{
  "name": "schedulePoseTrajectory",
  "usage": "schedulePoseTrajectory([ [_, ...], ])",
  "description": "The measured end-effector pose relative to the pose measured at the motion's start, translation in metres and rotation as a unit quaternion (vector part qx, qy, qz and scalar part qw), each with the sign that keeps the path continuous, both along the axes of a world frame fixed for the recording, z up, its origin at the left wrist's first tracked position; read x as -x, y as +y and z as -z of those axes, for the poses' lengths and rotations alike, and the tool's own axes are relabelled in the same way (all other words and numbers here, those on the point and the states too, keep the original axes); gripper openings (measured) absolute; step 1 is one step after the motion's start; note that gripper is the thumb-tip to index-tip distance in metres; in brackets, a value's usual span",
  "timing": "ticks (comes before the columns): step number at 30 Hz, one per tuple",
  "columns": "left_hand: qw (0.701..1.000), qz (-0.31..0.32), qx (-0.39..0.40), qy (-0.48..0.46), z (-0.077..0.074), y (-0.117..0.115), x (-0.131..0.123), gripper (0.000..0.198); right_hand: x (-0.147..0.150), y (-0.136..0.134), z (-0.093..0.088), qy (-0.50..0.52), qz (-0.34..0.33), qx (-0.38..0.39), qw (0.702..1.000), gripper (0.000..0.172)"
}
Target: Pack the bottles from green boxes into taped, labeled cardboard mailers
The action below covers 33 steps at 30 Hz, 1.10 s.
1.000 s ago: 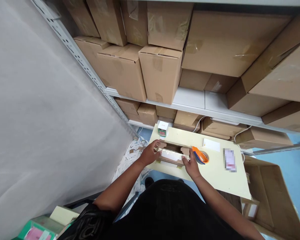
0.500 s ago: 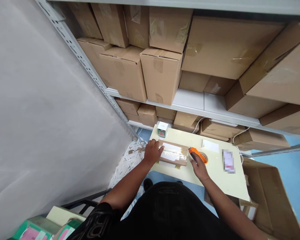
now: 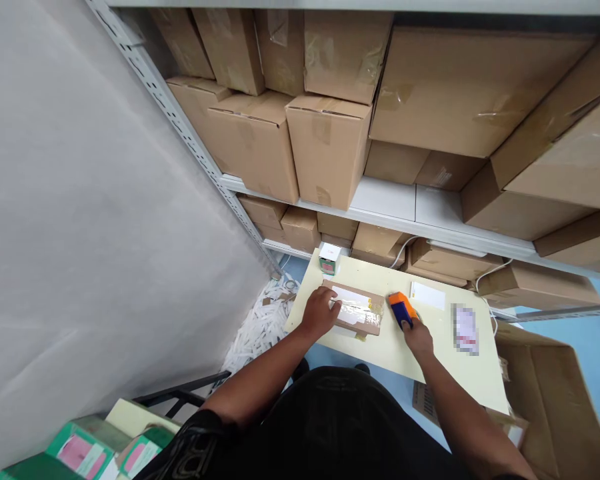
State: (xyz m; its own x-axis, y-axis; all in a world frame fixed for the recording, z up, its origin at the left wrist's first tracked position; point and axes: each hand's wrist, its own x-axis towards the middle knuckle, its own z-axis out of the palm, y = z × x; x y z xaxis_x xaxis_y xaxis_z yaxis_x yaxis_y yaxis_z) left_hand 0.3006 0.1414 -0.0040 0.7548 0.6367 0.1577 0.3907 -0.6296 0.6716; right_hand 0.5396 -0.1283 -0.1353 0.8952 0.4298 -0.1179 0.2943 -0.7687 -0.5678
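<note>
A flat brown cardboard box (image 3: 375, 323) lies on the pale yellow table (image 3: 460, 373), with white labels and shiny clear tape across its top. My left hand (image 3: 321, 312) rests on the box's left end, fingers spread over it. Just right of the box, my right hand (image 3: 418, 337) is closed round an orange and dark blue tape dispenser (image 3: 401, 308). The dispenser and the box are apart. Behind the box's left end stands a small white and green box (image 3: 329, 259).
White cards (image 3: 427, 295) and a blurred-out item (image 3: 465, 330) lie on the table's right part. Shelves (image 3: 390, 200) of cardboard boxes rise behind. A large open carton (image 3: 545, 393) stands at the right, and paper strips (image 3: 260, 330) cover the floor at left.
My right hand has moved the tape dispenser right, away from the box's end, and turned it so its dark blue side shows. My left hand has shifted slightly over the box.
</note>
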Motion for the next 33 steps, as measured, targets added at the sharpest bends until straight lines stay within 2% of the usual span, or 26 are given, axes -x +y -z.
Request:
schedulePoseTrajectory([
  [3,0.998,0.02,0.046,-0.023,-0.002,0.002,0.005,0.015,0.0,-0.013,-0.036,0.053,0.04,-0.05,0.997,0.047],
  [6,0.996,0.031,0.078,-0.038,-0.002,0.004,0.007,0.019,0.008,-0.014,-0.087,0.147,0.058,-0.184,0.97,0.049],
  [7,0.995,0.037,0.083,-0.041,-0.002,0.005,0.008,0.02,0.013,-0.01,-0.105,0.179,0.04,-0.21,0.96,0.05],
  [9,0.994,0.052,0.084,-0.046,-0.002,0.006,0.009,0.02,0.022,0.008,-0.137,0.219,-0.024,-0.212,0.952,0.053],
  [12,0.993,0.071,0.074,-0.055,-0.001,0.008,0.011,0.022,0.038,0.047,-0.166,0.232,-0.1,-0.165,0.953,0.057],
  [14,0.991,0.075,0.09,-0.069,-0.001,0.009,0.013,0.027,0.048,0.074,-0.173,0.238,-0.13,-0.138,0.953,0.057],
  [17,0.978,0.042,0.183,-0.09,-0.002,0.011,0.015,0.043,0.062,0.103,-0.177,0.238,-0.167,-0.104,0.951,0.055],
  [21,0.944,-0.01,0.319,-0.077,-0.004,0.015,0.011,0.048,0.068,0.118,-0.181,0.213,-0.21,-0.07,0.952,0.055],
  [24,0.928,-0.016,0.367,-0.063,-0.002,0.017,0.007,0.044,0.066,0.12,-0.183,0.206,-0.227,-0.047,0.951,0.057],
  [27,0.931,-0.025,0.359,-0.064,-0.001,0.019,0.007,0.04,0.066,0.123,-0.185,0.186,-0.233,-0.021,0.954,0.057],
  [33,0.969,-0.002,0.245,-0.038,-0.003,0.028,0.012,0.035,0.074,0.138,-0.204,0.143,-0.261,0.062,0.953,0.053],
])
